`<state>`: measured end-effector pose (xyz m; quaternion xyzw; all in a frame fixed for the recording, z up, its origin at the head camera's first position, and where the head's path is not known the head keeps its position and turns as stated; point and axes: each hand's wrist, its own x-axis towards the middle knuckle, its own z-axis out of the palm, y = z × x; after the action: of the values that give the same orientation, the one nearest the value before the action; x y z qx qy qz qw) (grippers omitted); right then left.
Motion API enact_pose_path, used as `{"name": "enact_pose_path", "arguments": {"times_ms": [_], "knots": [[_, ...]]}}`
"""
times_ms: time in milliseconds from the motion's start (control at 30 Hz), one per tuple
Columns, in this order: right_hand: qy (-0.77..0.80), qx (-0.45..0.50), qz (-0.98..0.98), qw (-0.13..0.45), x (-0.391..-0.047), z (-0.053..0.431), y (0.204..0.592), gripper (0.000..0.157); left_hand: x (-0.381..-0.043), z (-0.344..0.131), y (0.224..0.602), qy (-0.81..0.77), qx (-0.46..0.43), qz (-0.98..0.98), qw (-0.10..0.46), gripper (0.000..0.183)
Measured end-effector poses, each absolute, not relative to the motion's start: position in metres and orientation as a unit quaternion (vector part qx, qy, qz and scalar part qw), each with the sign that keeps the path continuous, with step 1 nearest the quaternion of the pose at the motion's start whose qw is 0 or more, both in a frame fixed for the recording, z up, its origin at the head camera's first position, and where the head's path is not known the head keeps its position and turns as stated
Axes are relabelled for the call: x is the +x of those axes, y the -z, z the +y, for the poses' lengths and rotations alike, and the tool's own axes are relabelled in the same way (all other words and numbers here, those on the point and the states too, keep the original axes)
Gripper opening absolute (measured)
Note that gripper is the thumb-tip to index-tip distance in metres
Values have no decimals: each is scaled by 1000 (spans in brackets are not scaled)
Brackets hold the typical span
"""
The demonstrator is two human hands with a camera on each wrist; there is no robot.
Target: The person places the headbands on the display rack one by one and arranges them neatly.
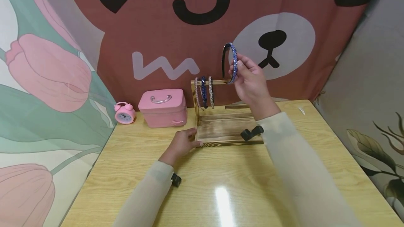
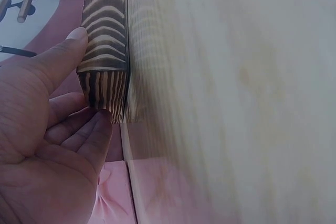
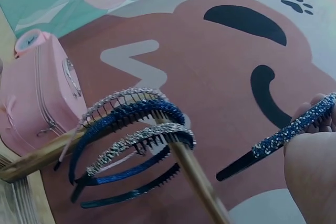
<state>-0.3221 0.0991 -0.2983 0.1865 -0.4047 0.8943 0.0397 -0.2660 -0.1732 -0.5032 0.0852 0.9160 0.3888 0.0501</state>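
My right hand (image 1: 250, 81) pinches a blue glittery headband (image 1: 234, 60) between thumb and fingers, raised close over the top bar of a wooden rack (image 1: 225, 129). In the right wrist view, one black tip of this headband points down beside the bar. Three headbands hang on the bar's left part: a pink one (image 1: 197, 92), a dark blue one (image 1: 203, 92) and a silver one (image 1: 211, 92). My left hand (image 1: 182, 143) grips the rack's base at its front left corner, thumb on the front face and fingers at the end, as the left wrist view shows.
Left of the rack stands a pink case (image 1: 162, 109) with a metal handle. Beside it is a pink alarm clock (image 1: 125, 113). A small white object (image 1: 301, 110) lies at the table's back right. Behind the wooden table (image 1: 202, 185) hangs a bear-patterned cloth (image 1: 151, 38).
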Motion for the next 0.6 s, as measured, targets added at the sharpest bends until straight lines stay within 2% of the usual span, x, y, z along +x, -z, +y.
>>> {"name": "enact_pose_path", "arguments": {"times_ms": [600], "knots": [[-897, 94, -432, 23, -334, 74, 346, 16, -267, -174, 502, -387, 82, 917, 51, 68]]}}
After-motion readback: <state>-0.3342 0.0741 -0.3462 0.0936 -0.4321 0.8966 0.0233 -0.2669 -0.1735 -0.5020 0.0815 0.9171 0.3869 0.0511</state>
